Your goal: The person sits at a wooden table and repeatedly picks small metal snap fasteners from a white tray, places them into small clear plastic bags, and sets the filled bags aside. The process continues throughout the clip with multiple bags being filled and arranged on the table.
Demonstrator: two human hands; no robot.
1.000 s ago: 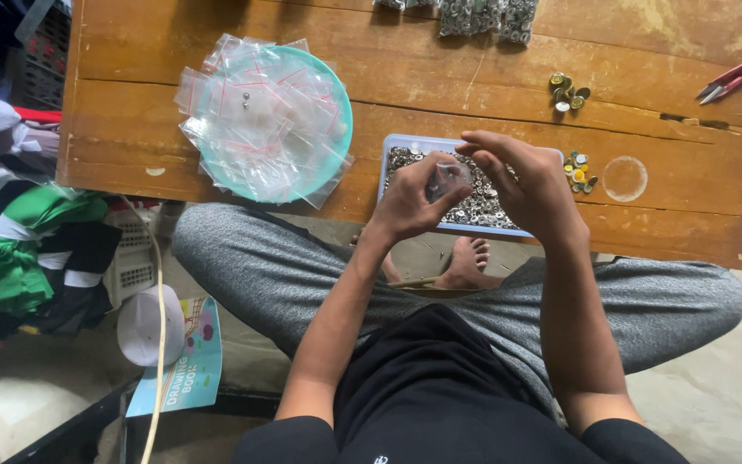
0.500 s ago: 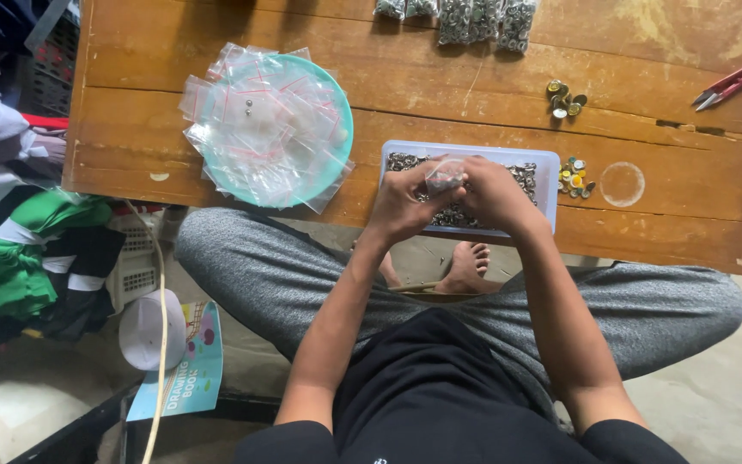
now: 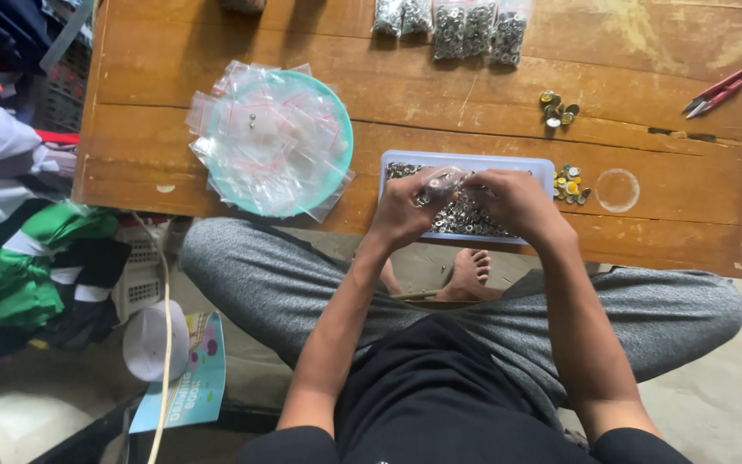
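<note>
— What was the biggest thing in front of the person?

— A low wooden table (image 3: 216, 185), with the person's crossed legs beneath its near edge. On its left stood a round teal bowl (image 3: 337, 129) heaped with small empty clear zip bags (image 3: 268, 142).

— And where were the hands working?

— Over a shallow white tray (image 3: 474, 161) full of small silver metal pieces (image 3: 465, 219), at the table's near edge. The left hand (image 3: 405, 210) and right hand (image 3: 513, 199) were close together above it, fingers curled narrow around a small clear bag (image 3: 444, 179) held between them.

— Anything else on the table?

— Filled bags of the silver pieces (image 3: 465, 26) lay in a row along the far edge. Red-handled snips (image 3: 714, 92) lay at the far right. Two little clusters of gold-coloured pieces sat there too: one (image 3: 557, 109) mid-table, another (image 3: 569, 185) just beside the tray's right end.
</note>
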